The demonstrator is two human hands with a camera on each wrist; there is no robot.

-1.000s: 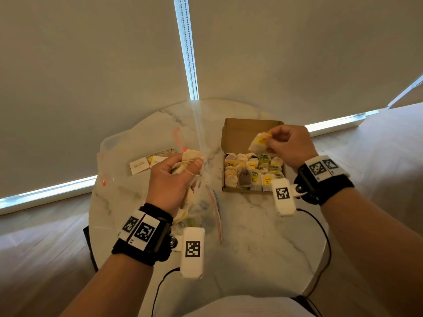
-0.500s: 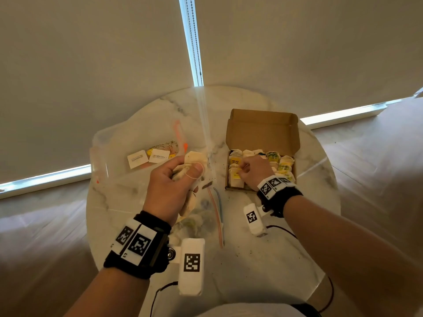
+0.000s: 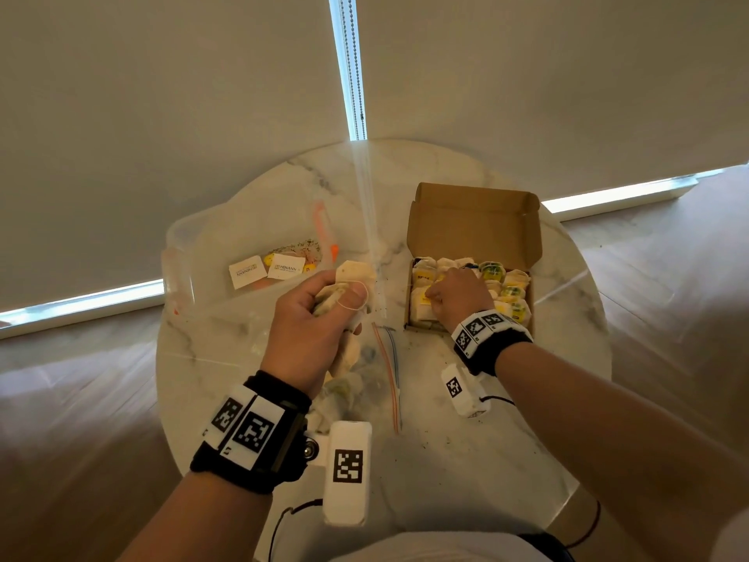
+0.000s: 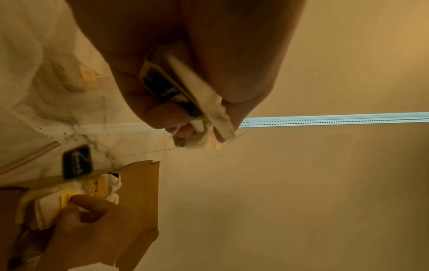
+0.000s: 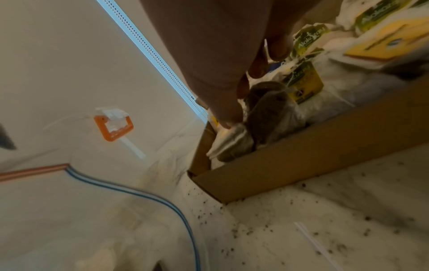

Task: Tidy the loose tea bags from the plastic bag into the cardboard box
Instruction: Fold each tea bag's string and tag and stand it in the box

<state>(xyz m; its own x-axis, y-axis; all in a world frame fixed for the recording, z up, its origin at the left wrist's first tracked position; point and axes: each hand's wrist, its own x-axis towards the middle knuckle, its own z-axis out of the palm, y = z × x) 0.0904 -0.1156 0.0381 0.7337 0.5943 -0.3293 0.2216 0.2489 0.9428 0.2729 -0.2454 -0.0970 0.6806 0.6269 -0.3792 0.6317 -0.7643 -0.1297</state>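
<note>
On the round marble table stands an open cardboard box, packed with rows of tea bags. My right hand is down in the box's near-left part and pinches a yellow-tagged tea bag among the others. My left hand is raised left of the box and grips a bunch of loose tea bags with a dark tag. Under it lies the clear plastic bag with more tea bags inside.
A second clear bag with an orange slider and white cards lies at the table's back left. Tea crumbs dot the marble in front of the box. Roller blinds hang behind the table.
My right hand has carried a yellow-tagged tea bag from above the box lid down into the box's near-left corner. The left hand still holds its bunch in the same place.
</note>
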